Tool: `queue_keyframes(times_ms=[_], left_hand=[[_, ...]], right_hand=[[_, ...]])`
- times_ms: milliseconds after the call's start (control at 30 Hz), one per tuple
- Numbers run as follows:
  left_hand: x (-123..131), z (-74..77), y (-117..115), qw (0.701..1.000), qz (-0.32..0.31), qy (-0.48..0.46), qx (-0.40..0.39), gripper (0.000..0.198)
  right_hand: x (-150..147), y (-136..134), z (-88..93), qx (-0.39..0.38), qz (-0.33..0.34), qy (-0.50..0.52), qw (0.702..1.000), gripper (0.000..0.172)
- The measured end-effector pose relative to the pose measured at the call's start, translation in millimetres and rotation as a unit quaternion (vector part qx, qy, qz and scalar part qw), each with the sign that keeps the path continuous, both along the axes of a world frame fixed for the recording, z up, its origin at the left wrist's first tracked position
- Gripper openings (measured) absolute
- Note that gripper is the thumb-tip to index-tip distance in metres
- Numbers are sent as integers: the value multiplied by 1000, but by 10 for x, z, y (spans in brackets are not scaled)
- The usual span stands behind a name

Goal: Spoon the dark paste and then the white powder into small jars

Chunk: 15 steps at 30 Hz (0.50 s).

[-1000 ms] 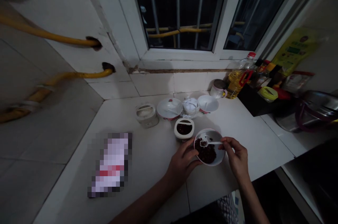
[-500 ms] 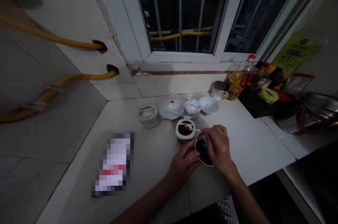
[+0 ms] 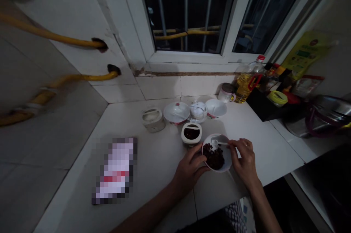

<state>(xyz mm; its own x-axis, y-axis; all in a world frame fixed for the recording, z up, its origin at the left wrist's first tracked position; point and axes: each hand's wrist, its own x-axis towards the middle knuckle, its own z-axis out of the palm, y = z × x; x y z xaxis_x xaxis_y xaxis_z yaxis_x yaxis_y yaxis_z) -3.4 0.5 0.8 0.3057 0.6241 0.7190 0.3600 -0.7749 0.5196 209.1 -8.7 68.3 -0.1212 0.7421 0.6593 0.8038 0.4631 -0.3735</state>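
Note:
My left hand (image 3: pixel 191 165) grips the near left rim of a white bowl (image 3: pixel 226 164), fingers and thumb around its side. Dark reddish-brown bits (image 3: pixel 214 157) lie in the bowl. Between the fingertips of my right hand (image 3: pixel 245 157) is the handle of a small white spoon (image 3: pixel 215 142); its head is inside the bowl, over the bare far wall. Just beyond my left fingers stands a square-topped jar (image 3: pixel 191 142) with a white rim and a bar across its opening, holding dark contents.
Behind the jar stand a lidded pale container (image 3: pixel 153 122), two white bowls (image 3: pixel 177 113) (image 3: pixel 216 108) and a clear jar (image 3: pixel 198 111). An oil bottle (image 3: pixel 245 83), a black condiment box (image 3: pixel 260 105) and a metal pot (image 3: pixel 315 117) line the right. A blurred packet (image 3: pixel 116 171) lies left.
My right hand has drawn the spoon from the square-topped jar back over the bowl, moving right and nearer. The left hand keeps its hold on the bowl.

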Motion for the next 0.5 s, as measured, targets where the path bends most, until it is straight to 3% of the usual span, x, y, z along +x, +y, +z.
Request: queue_keyframes(times_ms=[100,233,367,500], left_hand=[[2,1,-4,1000,-1,6,6,21],[0,26,-7,1000,-12,0,8,20],[-1,50,-7,1000,-9,5,3,20],[1,59,-10,1000,-7,3,5,19]], right_hand=[[-56,-21,-28,-23,28,-9,999,18],[-156,-67,-30,-86,58,62,993,16],[-158,-107,-63,-148,2,179,973,15],[-103,-119,-56,-196,-56,311,928,20]])
